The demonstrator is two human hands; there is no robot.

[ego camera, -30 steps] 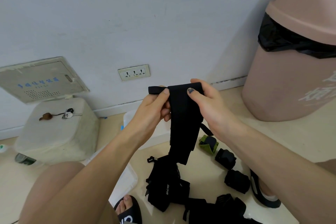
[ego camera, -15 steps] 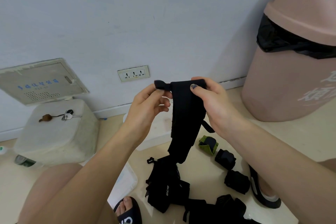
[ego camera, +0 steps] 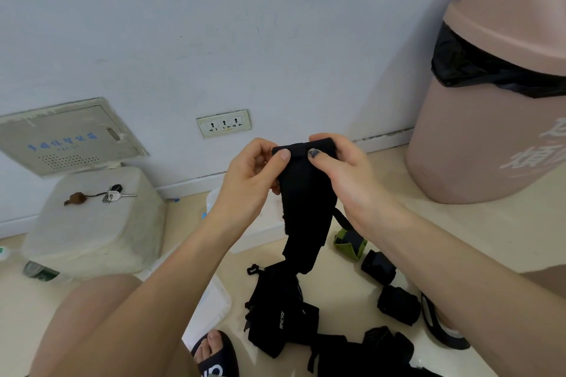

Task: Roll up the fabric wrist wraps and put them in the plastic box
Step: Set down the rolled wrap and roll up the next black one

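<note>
Held wrap: a long black fabric wrist wrap (ego camera: 306,208) hangs in the air between both hands, its long axis running straight down toward the floor, its loose lower end just above a heap of black gear.
Top edge: the upper end is folded over into a first small turn, lying level between the two thumbs.
Left hand (ego camera: 251,180): fingers closed together, thumb pressed on the left end of the fold, clamped on the wrap.
Right hand (ego camera: 343,171): thumb on the front of the fold, other fingers curled behind it, also clamped on the wrap.
Key relation: the unrolled length lies directly below both hands, so rolling likely means turning the fold downward along it; both hands are equally near.
Plastic box (ego camera: 260,223): a pale translucent box on the floor beyond the hands, near the wall, mostly hidden by the forearms and the wrap.
Rolled wraps (ego camera: 378,266): small bundles, two black and one green-edged, lie on the floor to the right, not in the box.
Unrolled pile (ego camera: 281,312): black straps lie on the floor at the near edge.
Progress: rolling of this wrap appears barely begun.
</note>
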